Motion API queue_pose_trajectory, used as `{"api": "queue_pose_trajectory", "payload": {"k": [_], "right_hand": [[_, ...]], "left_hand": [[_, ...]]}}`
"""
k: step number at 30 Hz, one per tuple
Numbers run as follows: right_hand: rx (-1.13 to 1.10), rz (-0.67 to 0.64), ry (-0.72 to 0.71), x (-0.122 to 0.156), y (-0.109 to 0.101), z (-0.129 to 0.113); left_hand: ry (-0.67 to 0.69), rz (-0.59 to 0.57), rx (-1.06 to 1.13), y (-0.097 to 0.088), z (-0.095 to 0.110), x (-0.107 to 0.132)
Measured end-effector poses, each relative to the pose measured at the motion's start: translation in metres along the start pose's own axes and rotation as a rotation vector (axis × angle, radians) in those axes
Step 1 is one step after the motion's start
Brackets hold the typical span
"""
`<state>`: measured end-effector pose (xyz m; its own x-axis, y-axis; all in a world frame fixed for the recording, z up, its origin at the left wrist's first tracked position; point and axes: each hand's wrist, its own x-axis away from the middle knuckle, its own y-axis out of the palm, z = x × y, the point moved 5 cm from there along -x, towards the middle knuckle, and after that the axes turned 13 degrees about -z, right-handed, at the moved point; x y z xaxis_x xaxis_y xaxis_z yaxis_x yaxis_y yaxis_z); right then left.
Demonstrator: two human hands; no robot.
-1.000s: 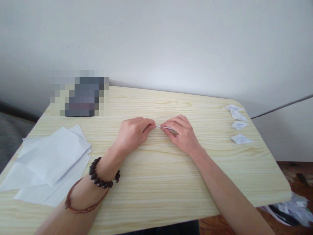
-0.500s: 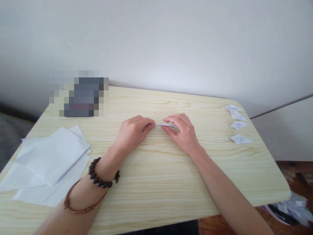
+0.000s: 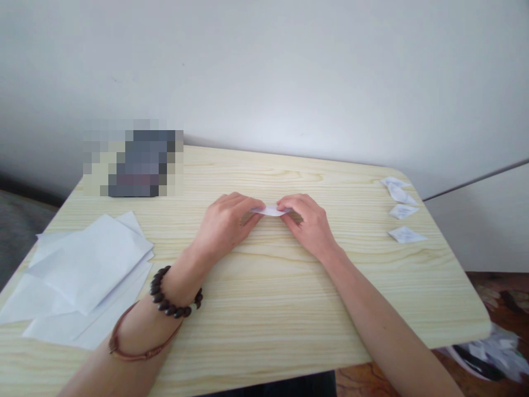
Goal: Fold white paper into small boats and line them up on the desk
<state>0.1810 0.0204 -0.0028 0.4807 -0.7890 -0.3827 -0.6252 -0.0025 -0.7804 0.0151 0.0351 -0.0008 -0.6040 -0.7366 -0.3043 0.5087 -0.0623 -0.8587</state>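
A small folded piece of white paper (image 3: 269, 210) sits between my two hands near the middle of the pale wooden table (image 3: 264, 298). My left hand (image 3: 226, 221), with a dark bead bracelet on its wrist, pinches the paper's left end. My right hand (image 3: 308, 223) pinches its right end with curled fingers. Most of the paper is hidden by my fingers.
A loose stack of white paper sheets (image 3: 82, 275) lies at the table's left front. Three small folded paper pieces (image 3: 403, 212) lie in a row near the right edge. A blurred dark object (image 3: 134, 162) is at the back left. Crumpled paper fills a bin (image 3: 491, 353) on the floor, lower right.
The folded paper has turned from edge-on to showing more of its flat white face. My right fingers have shifted left and curled in at its end.
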Motion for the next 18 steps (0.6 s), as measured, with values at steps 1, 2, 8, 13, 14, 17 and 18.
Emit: {"api": "queue_pose_trajectory", "payload": {"k": [1, 2, 8, 13, 14, 17, 18], "right_hand": [[-0.006, -0.008, -0.012, 0.0, 0.001, -0.002], [-0.011, -0.013, -0.02, -0.001, 0.002, -0.003], [-0.089, 0.168, 0.179, 0.003, -0.003, 0.01], [-0.187, 0.203, 0.226, 0.006, -0.005, 0.014], [-0.177, 0.187, 0.213, 0.005, -0.005, 0.013], [-0.13, 0.15, 0.167, 0.004, -0.005, 0.008], [-0.117, 0.146, 0.153, 0.003, -0.006, 0.007]], "left_hand": [[0.026, -0.02, -0.005, 0.001, 0.002, 0.0], [0.041, -0.033, -0.011, 0.002, 0.003, -0.001], [-0.073, 0.078, -0.07, -0.003, -0.004, 0.001], [-0.124, 0.106, -0.087, -0.004, -0.006, 0.002], [-0.123, 0.098, -0.082, -0.004, -0.006, 0.001], [-0.113, 0.076, -0.068, -0.002, -0.006, 0.001], [-0.105, 0.063, -0.062, -0.002, -0.006, 0.0]]}}
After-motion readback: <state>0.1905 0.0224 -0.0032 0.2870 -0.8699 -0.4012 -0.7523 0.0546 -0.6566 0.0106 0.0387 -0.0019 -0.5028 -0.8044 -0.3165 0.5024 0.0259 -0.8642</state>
